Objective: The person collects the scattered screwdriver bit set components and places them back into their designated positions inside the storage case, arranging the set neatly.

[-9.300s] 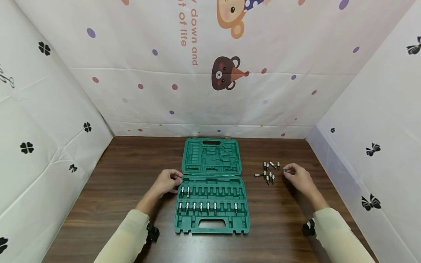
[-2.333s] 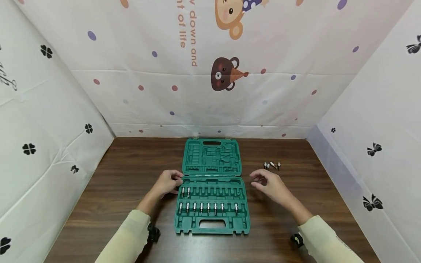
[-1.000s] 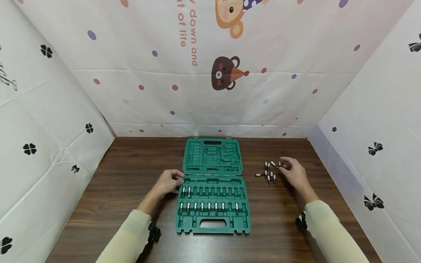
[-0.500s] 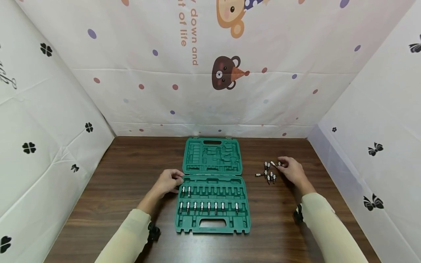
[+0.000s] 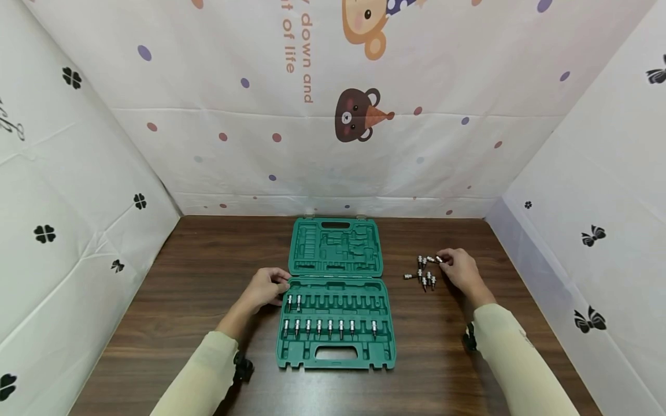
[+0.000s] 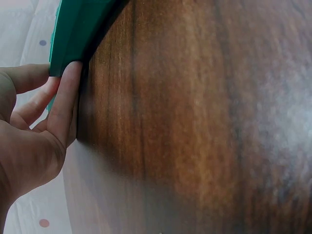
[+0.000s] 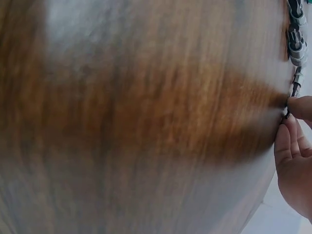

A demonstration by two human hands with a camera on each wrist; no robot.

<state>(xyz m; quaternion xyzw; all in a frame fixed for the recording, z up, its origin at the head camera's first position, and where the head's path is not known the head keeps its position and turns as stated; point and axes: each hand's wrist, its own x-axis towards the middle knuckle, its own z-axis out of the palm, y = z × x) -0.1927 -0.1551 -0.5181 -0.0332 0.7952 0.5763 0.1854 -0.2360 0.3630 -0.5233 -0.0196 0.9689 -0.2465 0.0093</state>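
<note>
An open green socket case [image 5: 293, 351] lies on the table, its lid [image 5: 335, 270] folded back. My left hand [image 5: 264, 287] holds the case's left edge near the hinge; in the left wrist view thumb and fingers pinch its green corner [image 6: 80, 39]. Two bit sockets [image 5: 299, 303] sit at the left of the upper row, several more [image 5: 330, 329] in the lower row. Right of the case, my right hand [image 5: 464, 273] pinches a small silver bit socket [image 5: 439, 259] by its dark tip, at the edge of a loose group of bit sockets [image 5: 424, 282].
Dark wooden table [image 5: 218, 242] surrounds the case, reaching back to a white printed cloth wall [image 5: 312, 162]. Similar cloth walls stand at left [image 5: 99, 202] and right [image 5: 551, 231]. In the right wrist view, loose bit sockets [image 7: 296, 48] line the right edge.
Another bit socket has joined the lower row since the oldest frame. My right hand has returned from beside the case to the group, and its bit socket now leans left. My left hand stays put.
</note>
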